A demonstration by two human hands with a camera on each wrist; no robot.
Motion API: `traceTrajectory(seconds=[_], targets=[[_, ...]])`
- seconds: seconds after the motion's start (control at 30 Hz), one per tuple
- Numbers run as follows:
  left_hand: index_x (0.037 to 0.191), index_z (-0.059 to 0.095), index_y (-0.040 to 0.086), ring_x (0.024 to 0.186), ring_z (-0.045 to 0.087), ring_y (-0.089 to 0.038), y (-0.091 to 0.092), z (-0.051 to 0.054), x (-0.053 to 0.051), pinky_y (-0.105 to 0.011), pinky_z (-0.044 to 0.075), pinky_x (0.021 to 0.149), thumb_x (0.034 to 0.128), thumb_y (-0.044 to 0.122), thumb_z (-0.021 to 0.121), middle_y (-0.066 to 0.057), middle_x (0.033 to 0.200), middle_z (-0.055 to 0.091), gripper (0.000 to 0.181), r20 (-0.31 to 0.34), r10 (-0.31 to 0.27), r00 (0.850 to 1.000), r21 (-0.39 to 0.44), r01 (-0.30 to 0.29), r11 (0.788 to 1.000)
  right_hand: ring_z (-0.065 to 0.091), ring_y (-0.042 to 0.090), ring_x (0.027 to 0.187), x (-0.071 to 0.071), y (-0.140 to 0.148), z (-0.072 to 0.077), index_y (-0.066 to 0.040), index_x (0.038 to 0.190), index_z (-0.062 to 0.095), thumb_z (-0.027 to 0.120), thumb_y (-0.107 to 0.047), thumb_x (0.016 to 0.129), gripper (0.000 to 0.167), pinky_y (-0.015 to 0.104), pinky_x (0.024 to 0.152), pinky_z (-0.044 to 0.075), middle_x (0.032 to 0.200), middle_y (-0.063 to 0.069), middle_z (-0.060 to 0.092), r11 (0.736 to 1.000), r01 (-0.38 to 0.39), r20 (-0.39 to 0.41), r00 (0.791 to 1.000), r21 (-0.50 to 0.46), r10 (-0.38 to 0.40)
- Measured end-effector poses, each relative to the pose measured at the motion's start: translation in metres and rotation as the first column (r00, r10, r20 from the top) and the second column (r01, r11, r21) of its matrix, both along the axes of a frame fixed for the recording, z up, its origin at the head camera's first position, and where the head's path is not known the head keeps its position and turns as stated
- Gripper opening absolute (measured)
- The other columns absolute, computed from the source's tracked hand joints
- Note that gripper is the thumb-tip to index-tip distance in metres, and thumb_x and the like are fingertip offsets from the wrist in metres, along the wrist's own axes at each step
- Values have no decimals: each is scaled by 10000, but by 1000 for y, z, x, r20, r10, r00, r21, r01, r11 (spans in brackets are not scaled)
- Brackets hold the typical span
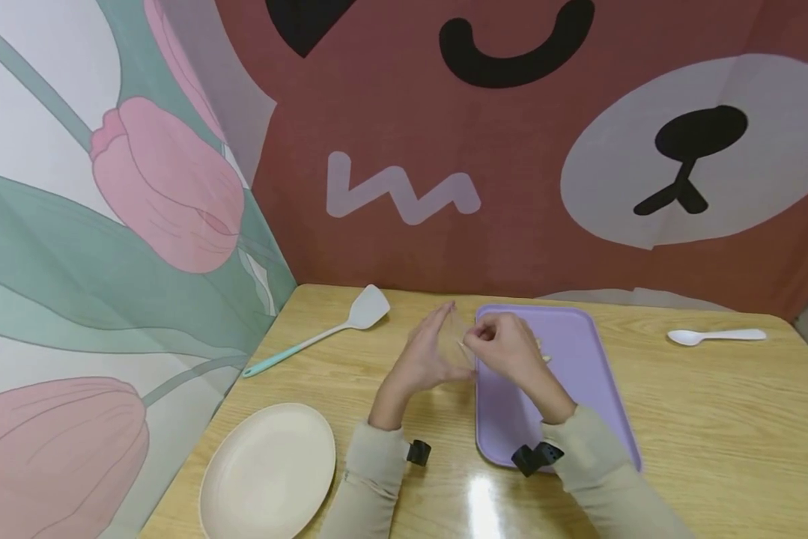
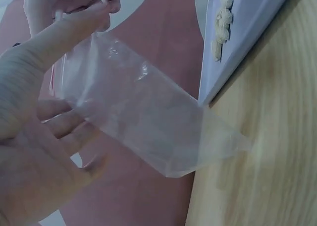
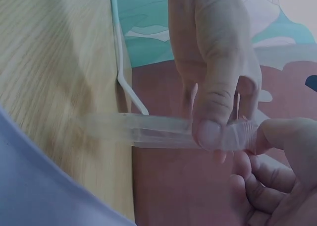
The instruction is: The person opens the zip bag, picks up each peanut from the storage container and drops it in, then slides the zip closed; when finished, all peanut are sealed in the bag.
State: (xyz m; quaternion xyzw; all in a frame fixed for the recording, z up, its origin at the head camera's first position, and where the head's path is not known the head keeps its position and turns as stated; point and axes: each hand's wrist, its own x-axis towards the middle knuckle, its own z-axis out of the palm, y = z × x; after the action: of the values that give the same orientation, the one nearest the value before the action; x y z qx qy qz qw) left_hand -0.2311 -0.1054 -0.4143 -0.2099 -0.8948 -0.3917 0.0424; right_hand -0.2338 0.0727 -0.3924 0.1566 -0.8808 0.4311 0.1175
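A clear plastic bag [image 1: 452, 340] hangs between the two hands, over the tray's left edge in the head view. In the left wrist view the bag [image 2: 143, 107] droops at a slant, with a red line near its mouth. The left hand [image 1: 420, 363] holds it with thumb and fingers wide apart; its thumb lies on the bag [image 3: 168, 132] in the right wrist view. The right hand [image 1: 508, 348] pinches the mouth edge between thumb and forefinger. Several small pale pieces [image 2: 223, 28] lie on the purple tray [image 1: 572, 382], partly hidden by the right hand in the head view.
A white spatula with a turquoise handle [image 1: 368, 308] lies at the back left. The cream plate [image 1: 269, 471] is at the front left, and a white spoon [image 1: 714, 335] lies right of the tray. Printed cloth hangs behind the wooden table and along its left side.
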Motion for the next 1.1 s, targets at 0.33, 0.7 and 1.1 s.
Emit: traceTrajectory(seconds=[0.33,0.7,1.1], targets=[[1433,505,54,1291,518,-232,-7,-5,-4,-450,404,1063,716,230,901,-81,1356,605,838,-56,-19,998,136,26,990,564,162,620,-3,6,0,-80,767,760,652,-157,804,137,327,586,446,695,0,669,995,75,83,993,68,-81],[1447,495,61,1283,516,-197,-2,-10,-4,-442,455,1007,725,273,903,-58,1359,602,856,-46,-43,998,165,50,985,592,161,692,0,15,-2,-125,779,747,633,-125,831,125,352,644,457,723,-22,669,998,34,46,998,62,-36],[1449,490,36,1263,535,-168,-9,-13,-10,-388,477,971,703,260,915,-79,1360,602,888,-38,-14,999,186,21,982,657,246,770,-8,56,2,-35,953,729,688,-167,904,147,382,627,478,817,66,706,981,67,62,995,180,-79]])
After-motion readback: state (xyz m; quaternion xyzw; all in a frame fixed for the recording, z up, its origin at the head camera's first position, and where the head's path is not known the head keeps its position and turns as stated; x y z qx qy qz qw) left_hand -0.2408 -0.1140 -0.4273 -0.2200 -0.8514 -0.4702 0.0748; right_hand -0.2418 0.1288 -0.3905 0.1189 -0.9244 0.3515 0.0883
